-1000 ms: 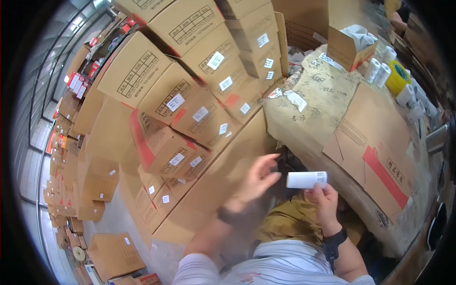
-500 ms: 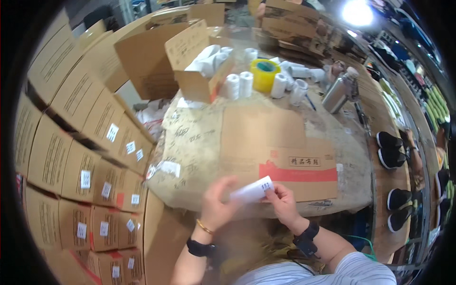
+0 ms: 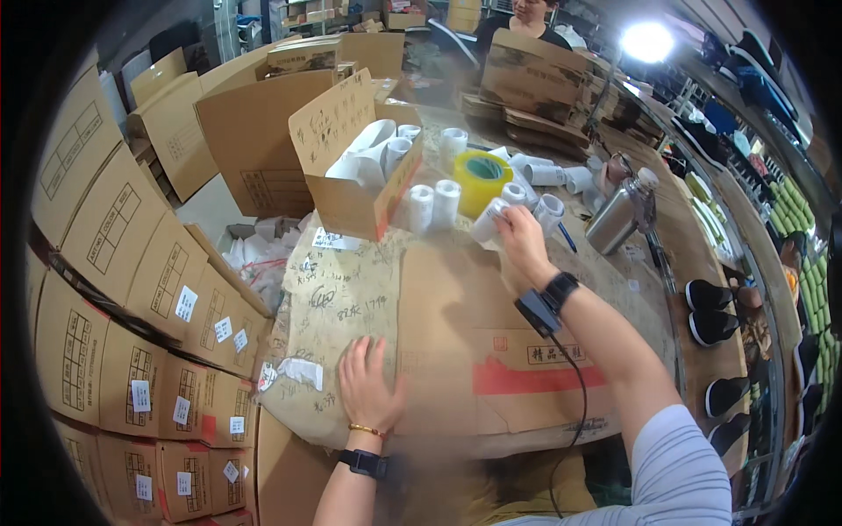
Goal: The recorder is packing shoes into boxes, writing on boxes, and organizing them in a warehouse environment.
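Note:
My right hand (image 3: 524,238) reaches over the worktable and is closed on a white label roll (image 3: 487,224), just in front of a wide yellow tape roll (image 3: 483,186). Two more white rolls (image 3: 432,207) stand upright to its left, and others lie or stand on its right. My left hand (image 3: 370,386) rests palm down at the table's near left, fingers stretched out, with nothing in it. Between my arms a flat brown cardboard sheet (image 3: 447,324) with a red band lies on the paper-covered tabletop (image 3: 338,294).
An open carton (image 3: 351,210) of white rolls stands at the far left of the table. Stacked brown boxes (image 3: 105,355) with white labels line my left. A steel bottle (image 3: 621,215) and black shoes (image 3: 712,324) are on the right. Another person (image 3: 526,17) is beyond the table.
My right hand has moved away from me with the label roll, to the group of rolls. My left hand has let go of the roll and come down left onto the table.

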Demonstrator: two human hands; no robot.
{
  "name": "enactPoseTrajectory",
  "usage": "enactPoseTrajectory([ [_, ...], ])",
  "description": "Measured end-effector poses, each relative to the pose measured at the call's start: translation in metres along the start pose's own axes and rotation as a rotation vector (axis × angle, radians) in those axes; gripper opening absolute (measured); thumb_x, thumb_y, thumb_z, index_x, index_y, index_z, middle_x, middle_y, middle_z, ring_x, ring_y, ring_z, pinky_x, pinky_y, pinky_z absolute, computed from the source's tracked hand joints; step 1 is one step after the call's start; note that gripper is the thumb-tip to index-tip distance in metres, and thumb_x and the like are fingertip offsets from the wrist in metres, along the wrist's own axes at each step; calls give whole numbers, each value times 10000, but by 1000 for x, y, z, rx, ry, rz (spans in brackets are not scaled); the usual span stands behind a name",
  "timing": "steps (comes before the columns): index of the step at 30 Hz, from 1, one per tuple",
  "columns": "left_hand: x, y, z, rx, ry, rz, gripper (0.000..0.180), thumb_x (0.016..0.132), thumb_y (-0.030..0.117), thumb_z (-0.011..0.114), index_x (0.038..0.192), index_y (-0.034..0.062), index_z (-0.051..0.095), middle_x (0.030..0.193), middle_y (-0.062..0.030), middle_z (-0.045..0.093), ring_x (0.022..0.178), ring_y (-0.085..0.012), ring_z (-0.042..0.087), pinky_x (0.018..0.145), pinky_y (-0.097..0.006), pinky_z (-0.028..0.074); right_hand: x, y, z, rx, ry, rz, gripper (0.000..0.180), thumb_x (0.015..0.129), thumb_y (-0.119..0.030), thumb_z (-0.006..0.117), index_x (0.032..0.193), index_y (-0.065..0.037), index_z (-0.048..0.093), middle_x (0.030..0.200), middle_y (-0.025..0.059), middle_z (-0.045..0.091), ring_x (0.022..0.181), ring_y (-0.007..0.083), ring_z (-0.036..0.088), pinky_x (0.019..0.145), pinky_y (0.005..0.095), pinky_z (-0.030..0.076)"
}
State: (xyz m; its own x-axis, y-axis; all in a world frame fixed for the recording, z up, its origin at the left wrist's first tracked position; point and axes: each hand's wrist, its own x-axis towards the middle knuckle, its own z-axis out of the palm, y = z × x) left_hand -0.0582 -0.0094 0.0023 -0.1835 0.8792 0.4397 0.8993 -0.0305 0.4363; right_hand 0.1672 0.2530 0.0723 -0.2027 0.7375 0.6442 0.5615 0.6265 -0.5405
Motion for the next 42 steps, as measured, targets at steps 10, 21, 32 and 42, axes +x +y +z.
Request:
enactPoseTrajectory([
  [10,1,7,-1,39,-52,-30,669,688,311,656,1289,74,482,1318,-165,417,1251,-354,358,1054,-475,263,15,5,24,-178,-90,-95,385,792,-77,613,1162,-44,512,1154,201,514,1032,375,535,849,421,468],
  [21,-4,1,-1,-11,-49,32,676,810,449,544,1331,30,438,1333,-168,449,1258,-354,371,1076,-460,233,-210,28,-194,-304,-150,229,404,769,-191,682,1142,-72,585,1176,145,565,1084,338,541,916,398,444],
  [32,-52,39,-3,-1136,-317,-307,547,931,157,471,1435,42,292,1307,-104,525,1235,-191,433,1055,-371,282,-295,-13,-216,-243,-301,409,1052,489,-455,871,1383,-154,406,1472,233,195,1343,434,216,1084,516,216],
  [42,-66,18,-17,-1126,-129,-334,704,779,-92,530,1431,-4,278,1470,-132,337,1361,-208,311,1109,-340,263,-303,-5,-214,70,-110,386,926,650,-476,793,1390,-83,400,1458,197,322,1362,333,286,1107,449,238],
])
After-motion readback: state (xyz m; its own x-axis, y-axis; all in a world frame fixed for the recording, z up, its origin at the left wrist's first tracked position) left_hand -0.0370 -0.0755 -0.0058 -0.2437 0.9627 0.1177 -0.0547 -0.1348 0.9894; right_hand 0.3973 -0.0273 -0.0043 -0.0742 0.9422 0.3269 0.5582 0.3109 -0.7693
